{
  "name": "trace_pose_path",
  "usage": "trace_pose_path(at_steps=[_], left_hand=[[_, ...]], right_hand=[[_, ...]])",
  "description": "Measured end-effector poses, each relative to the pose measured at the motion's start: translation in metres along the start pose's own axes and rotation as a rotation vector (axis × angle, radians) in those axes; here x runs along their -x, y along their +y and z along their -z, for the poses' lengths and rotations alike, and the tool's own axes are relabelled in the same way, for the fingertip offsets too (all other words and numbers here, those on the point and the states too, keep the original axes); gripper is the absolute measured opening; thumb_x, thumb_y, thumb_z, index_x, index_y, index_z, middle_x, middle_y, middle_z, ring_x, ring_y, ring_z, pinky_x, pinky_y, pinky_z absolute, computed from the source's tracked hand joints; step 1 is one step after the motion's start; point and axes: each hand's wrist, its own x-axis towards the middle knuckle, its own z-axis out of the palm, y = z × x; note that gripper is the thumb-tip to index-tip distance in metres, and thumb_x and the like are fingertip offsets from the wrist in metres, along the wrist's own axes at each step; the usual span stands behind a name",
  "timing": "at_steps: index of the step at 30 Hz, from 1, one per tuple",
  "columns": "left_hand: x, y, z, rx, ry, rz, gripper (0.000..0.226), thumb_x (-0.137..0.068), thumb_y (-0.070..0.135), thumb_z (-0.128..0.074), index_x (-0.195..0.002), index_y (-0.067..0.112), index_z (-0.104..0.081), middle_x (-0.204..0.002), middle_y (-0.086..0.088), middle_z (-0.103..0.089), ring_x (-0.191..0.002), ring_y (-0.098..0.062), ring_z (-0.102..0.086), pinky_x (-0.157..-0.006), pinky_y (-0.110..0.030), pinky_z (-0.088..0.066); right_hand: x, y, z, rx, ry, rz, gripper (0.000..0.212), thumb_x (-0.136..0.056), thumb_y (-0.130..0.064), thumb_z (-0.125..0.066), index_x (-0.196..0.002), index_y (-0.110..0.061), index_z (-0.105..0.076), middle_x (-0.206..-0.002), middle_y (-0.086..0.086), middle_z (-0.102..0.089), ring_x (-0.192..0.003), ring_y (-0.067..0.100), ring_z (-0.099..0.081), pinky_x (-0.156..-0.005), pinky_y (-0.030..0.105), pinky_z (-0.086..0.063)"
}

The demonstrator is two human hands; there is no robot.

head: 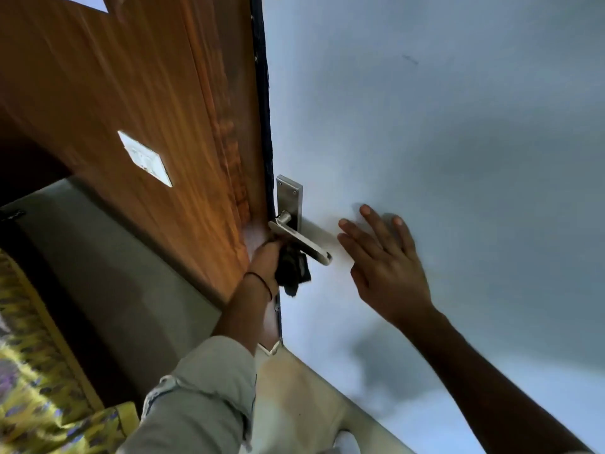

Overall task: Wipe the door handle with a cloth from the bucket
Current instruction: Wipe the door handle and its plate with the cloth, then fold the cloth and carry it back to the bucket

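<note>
A silver lever door handle (302,239) on a metal backplate (289,199) sits on the pale blue-grey door (425,126). My left hand (266,257) is closed around a dark cloth (292,268), pressed up against the underside of the lever near its pivot. Part of the cloth hangs below the lever. My right hand (383,257) lies flat on the door with its fingers spread, just right of the lever's tip and not touching it. No bucket is in view.
A brown wooden panel (147,93) with a white switch plate (144,157) stands left of the door edge. Yellow patterned fabric (39,371) fills the lower left corner. A beige floor (304,404) lies below the door.
</note>
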Motion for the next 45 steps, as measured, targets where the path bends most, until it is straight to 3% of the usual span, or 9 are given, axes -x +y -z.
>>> trace_pose_path(at_steps=[4,7,12,17,24,29,33,39,45], left_hand=[[0.019,-0.046,0.015,-0.052,-0.236,0.041,0.024,-0.093,0.047,-0.063,-0.080,0.027,-0.065,-0.072,-0.002,-0.063,-0.066,-0.019,-0.064,-0.069,-0.032,-0.049],[0.042,-0.065,0.024,-0.090,-0.284,0.005,0.043,-0.092,0.059,-0.057,-0.109,0.020,-0.062,-0.092,-0.008,-0.066,-0.083,-0.025,-0.065,-0.069,-0.035,-0.052],[0.087,-0.083,0.030,0.020,-0.435,0.116,0.045,-0.098,0.056,-0.046,-0.136,0.032,-0.052,-0.125,0.000,-0.067,-0.113,-0.018,-0.065,-0.086,-0.039,-0.054],[0.123,-0.098,0.028,-0.090,-0.527,0.159,0.045,-0.099,0.061,-0.035,-0.131,0.037,-0.056,-0.124,0.002,-0.067,-0.122,-0.021,-0.062,-0.106,-0.044,-0.049],[0.160,-0.121,0.033,-0.259,-0.658,0.228,0.037,-0.099,0.064,-0.025,-0.120,0.049,-0.052,-0.138,0.009,-0.057,-0.132,-0.020,-0.054,-0.112,-0.043,-0.044],[0.173,-0.136,0.028,-0.364,-0.686,0.149,0.051,-0.099,0.060,-0.037,-0.146,0.040,-0.041,-0.151,0.008,-0.048,-0.128,-0.018,-0.050,-0.110,-0.042,-0.042],[0.204,-0.149,0.009,-0.344,-0.821,0.182,0.034,-0.097,0.046,-0.057,-0.125,0.031,-0.067,-0.122,-0.002,-0.074,-0.115,-0.024,-0.068,-0.098,-0.042,-0.055],[0.285,-0.215,-0.038,-0.459,-0.822,-0.012,0.029,-0.086,0.012,-0.076,-0.112,0.010,-0.065,-0.109,-0.011,-0.075,-0.098,-0.026,-0.073,-0.075,-0.035,-0.062],[0.378,-0.307,-0.070,-0.762,-0.919,-0.182,0.037,-0.082,0.013,-0.079,-0.112,0.010,-0.057,-0.102,0.004,-0.069,-0.095,-0.010,-0.067,-0.081,-0.022,-0.056]], right_hand=[[0.004,-0.012,0.006,0.032,-0.081,-0.102,0.042,-0.086,-0.006,-0.059,-0.126,-0.012,-0.069,-0.146,0.001,-0.057,-0.148,0.028,-0.036,-0.124,0.050,-0.012],[0.024,-0.036,0.014,-0.043,-0.126,-0.290,0.036,-0.089,-0.011,-0.059,-0.124,-0.011,-0.069,-0.138,0.004,-0.064,-0.145,0.029,-0.039,-0.120,0.054,-0.022],[0.070,-0.103,0.035,-0.596,-0.272,-0.990,0.019,-0.100,-0.028,-0.058,-0.116,-0.028,-0.070,-0.105,-0.012,-0.073,-0.103,0.007,-0.064,-0.089,0.028,-0.048],[0.091,-0.140,0.046,-1.084,-0.299,-1.316,0.033,-0.103,-0.038,-0.050,-0.098,-0.013,-0.071,-0.083,0.011,-0.076,-0.076,0.034,-0.073,-0.075,0.049,-0.058],[0.122,-0.148,0.065,-1.050,-0.195,-1.509,0.007,-0.096,-0.020,-0.063,-0.096,-0.015,-0.068,-0.081,0.004,-0.074,-0.073,0.018,-0.072,-0.061,0.024,-0.058],[0.159,-0.139,0.102,-1.221,-0.085,-1.524,0.013,-0.097,-0.019,-0.062,-0.103,-0.010,-0.069,-0.092,0.021,-0.075,-0.087,0.038,-0.074,-0.086,0.049,-0.059],[0.197,-0.132,0.139,-1.186,-0.016,-1.552,0.014,-0.097,-0.018,-0.062,-0.104,-0.007,-0.068,-0.095,0.022,-0.075,-0.086,0.038,-0.075,-0.082,0.051,-0.061],[0.298,-0.132,0.200,-0.909,0.167,-1.668,0.005,-0.094,-0.010,-0.063,-0.095,-0.009,-0.068,-0.087,0.014,-0.074,-0.084,0.031,-0.073,-0.078,0.046,-0.060],[0.424,-0.161,0.278,-0.957,0.334,-1.893,0.017,-0.092,-0.018,-0.070,-0.103,-0.006,-0.068,-0.094,0.015,-0.077,-0.087,0.029,-0.076,-0.083,0.043,-0.062]])
